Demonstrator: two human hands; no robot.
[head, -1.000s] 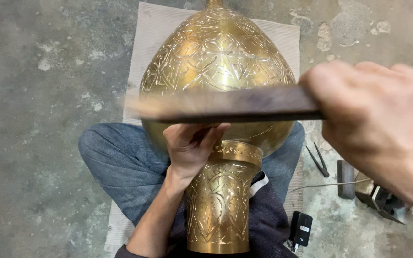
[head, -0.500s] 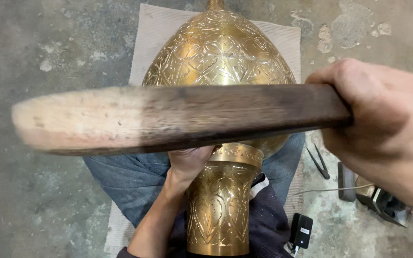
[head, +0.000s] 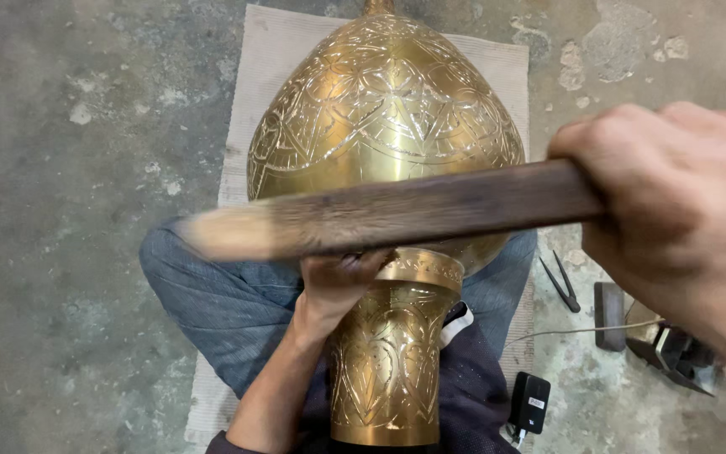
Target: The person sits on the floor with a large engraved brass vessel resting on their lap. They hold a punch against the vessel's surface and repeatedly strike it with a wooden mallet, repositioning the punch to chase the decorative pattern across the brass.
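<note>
A large engraved brass vessel [head: 380, 109] lies across my lap, its round body on a pale mat [head: 266, 76] and its cylindrical neck [head: 388, 353] pointing toward me. My left hand [head: 338, 282] is curled against the vessel where the body meets the neck. A stick partly hides its fingertips. My right hand [head: 682, 219] grips one end of that long dark wooden stick [head: 397, 214]. The stick crosses above the vessel from right to left, and its paler far end is blurred with motion.
My legs in blue jeans [head: 203, 294] are folded on the mat over a rough concrete floor [head: 60, 168]. To the right lie a pair of black pincers [head: 560, 282], a dark block [head: 608, 315], a thin cable [head: 581, 329], a metal tool [head: 674, 353] and a small black box [head: 529, 402].
The stick swung: edge-on a second ago, then broad and close to the camera, now lower and blurred over the vessel. My left hand and the vessel stayed put.
</note>
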